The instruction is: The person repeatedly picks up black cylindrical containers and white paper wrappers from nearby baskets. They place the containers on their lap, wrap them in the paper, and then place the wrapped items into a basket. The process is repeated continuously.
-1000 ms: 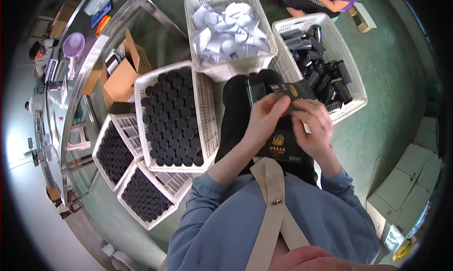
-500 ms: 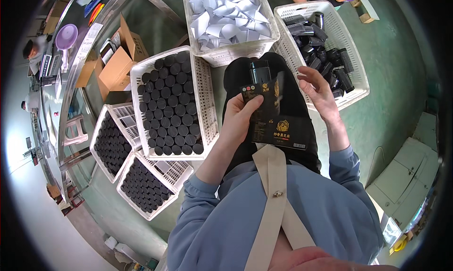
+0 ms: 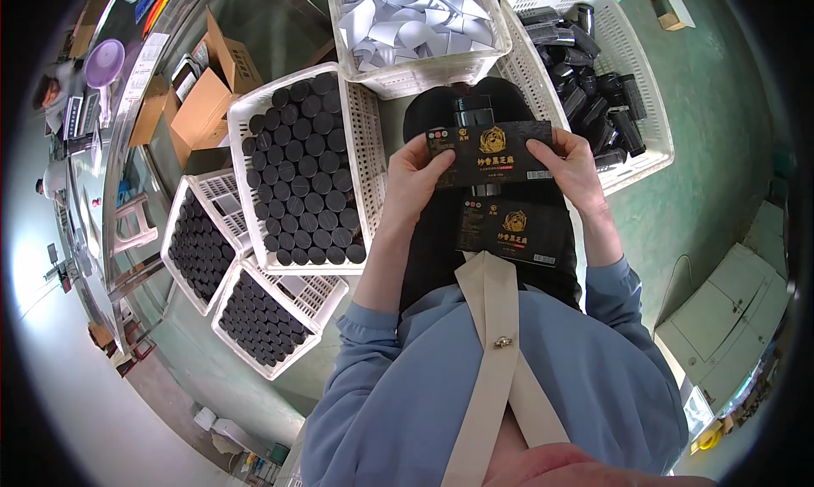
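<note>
A black label (image 3: 492,158) with gold print is stretched flat between my hands above my lap. My left hand (image 3: 414,180) pinches its left end, thumb on top, and my right hand (image 3: 577,173) pinches the right end in the same way. Under the label lies a black cylindrical jar (image 3: 473,105) on my thighs. Its far end shows beyond the label's upper edge, and most of it is covered. A second black label (image 3: 507,233) of the same look rests on my lap nearer my body; whether it is a stack I cannot tell.
A white crate (image 3: 370,161) of upright black jars stands to the left, two more such crates (image 3: 222,190) beyond it. Ahead is a crate (image 3: 424,76) of curled white paper. Loose black jars fill the crate (image 3: 644,72) at right. A cardboard box (image 3: 203,118) sits far left.
My right hand has moved left and taken the label's right end. The label, bent and held only by my left hand before, is now spread flat across the jar.
</note>
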